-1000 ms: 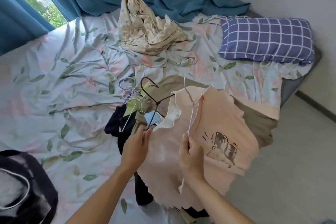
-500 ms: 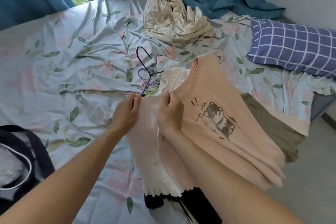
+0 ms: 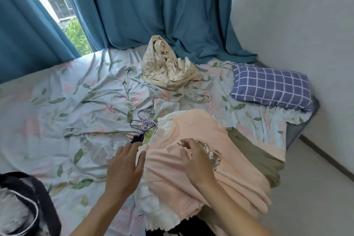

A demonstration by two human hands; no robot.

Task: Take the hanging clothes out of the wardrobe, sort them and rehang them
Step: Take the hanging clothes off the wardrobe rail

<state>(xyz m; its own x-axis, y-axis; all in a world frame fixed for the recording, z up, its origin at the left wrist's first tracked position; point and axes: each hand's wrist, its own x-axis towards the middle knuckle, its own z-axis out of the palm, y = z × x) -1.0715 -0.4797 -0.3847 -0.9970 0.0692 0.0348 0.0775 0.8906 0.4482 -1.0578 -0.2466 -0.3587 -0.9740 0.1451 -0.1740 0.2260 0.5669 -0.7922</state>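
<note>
A peach shirt with a cat print (image 3: 191,134) lies on top of a pile of clothes at the bed's near edge. An olive garment (image 3: 254,151) spreads out under it to the right, and black cloth (image 3: 183,231) shows below. Several wire hanger hooks (image 3: 143,122) stick out of the pile's far-left end. My right hand (image 3: 195,161) hovers over the cat print with its fingers spread, holding nothing. My left hand (image 3: 124,168) is beside the shirt's left edge, fingers straight, with nothing in it.
The bed has a floral sheet (image 3: 67,111). A crumpled cream garment (image 3: 168,70) lies at the back, a blue checked pillow (image 3: 272,88) at right. Teal curtains (image 3: 153,9) hang behind. A black bag (image 3: 24,203) sits at lower left. Bare floor (image 3: 316,197) is on the right.
Both hands have let go of the hangers and the shirt; the peach shirt now lies flat on the pile. The view has tilted upward.
</note>
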